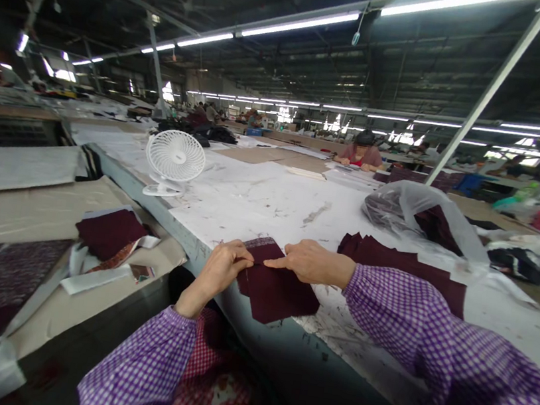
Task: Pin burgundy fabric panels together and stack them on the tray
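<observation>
A dark maroon piece of fabric (282, 295) with cut corners lies at the near edge of the white table, partly overhanging it. A narrow speckled strip shows along its far edge. On its left side my left hand (224, 264) is closed, thumb and forefinger pinching the cloth. My right hand (309, 262) rests over the cloth from the right, its index finger stretched out and pressing on the surface near the left fingertips. The other right fingers are curled and partly hidden, with nothing visible in them. Just beyond my right forearm lies a stack of maroon fabric pieces (406, 265).
A white fan (176, 157) stands on the white table (271, 196) at the left edge. A clear plastic bag (395, 203) holds dark cloth at right. Lower left, maroon scraps (109, 233) lie on a beige-covered surface (38, 207). Across the table sits a person (361, 152).
</observation>
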`<move>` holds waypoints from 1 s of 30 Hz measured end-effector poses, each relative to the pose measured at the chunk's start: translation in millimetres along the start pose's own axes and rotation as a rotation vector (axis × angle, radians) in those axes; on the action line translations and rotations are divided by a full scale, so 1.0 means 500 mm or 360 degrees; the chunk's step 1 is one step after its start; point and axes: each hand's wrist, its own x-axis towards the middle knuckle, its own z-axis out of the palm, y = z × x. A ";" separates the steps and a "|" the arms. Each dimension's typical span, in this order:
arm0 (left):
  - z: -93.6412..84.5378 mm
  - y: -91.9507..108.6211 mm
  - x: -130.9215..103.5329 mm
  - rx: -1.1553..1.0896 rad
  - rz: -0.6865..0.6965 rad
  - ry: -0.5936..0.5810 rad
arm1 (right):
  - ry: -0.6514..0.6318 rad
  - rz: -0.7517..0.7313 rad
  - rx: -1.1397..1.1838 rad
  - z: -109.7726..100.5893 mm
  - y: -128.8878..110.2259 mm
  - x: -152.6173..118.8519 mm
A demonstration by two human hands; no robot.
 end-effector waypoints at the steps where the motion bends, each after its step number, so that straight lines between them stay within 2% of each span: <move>1: -0.001 -0.003 -0.003 -0.0002 0.0036 -0.0003 | -0.0045 -0.0021 0.0010 -0.007 0.002 0.003; 4: -0.003 -0.012 -0.007 -0.0030 0.0118 -0.0021 | -0.0153 -0.0066 0.0032 -0.024 0.007 0.013; 10: -0.007 -0.016 -0.002 -0.0052 0.0029 -0.0030 | -0.0206 -0.0165 0.0095 -0.032 0.018 0.031; 13: -0.008 -0.011 -0.005 0.0003 0.0114 -0.0054 | -0.0241 -0.0166 0.0116 -0.038 0.022 0.035; 16: -0.007 -0.012 -0.009 0.0000 0.0188 -0.0051 | -0.0289 -0.0175 0.0137 -0.052 0.018 0.038; 19: -0.005 -0.023 -0.012 -0.0107 0.0140 -0.0027 | -0.0313 -0.0174 0.0120 -0.060 0.005 0.042; 22: -0.003 -0.034 -0.013 -0.0288 -0.0021 0.0047 | -0.0205 -0.0201 0.0044 -0.047 -0.007 0.043; 25: 0.003 -0.038 -0.010 -0.0331 -0.0123 0.0083 | 0.0009 -0.0128 0.0074 -0.017 -0.005 0.038; 27: 0.007 -0.036 -0.009 -0.0279 -0.0130 0.0095 | 0.0090 0.0032 0.0246 0.005 0.004 0.032; 30: 0.012 -0.034 -0.007 -0.0194 -0.0127 0.0095 | 0.0068 0.0220 0.0676 0.032 0.018 0.028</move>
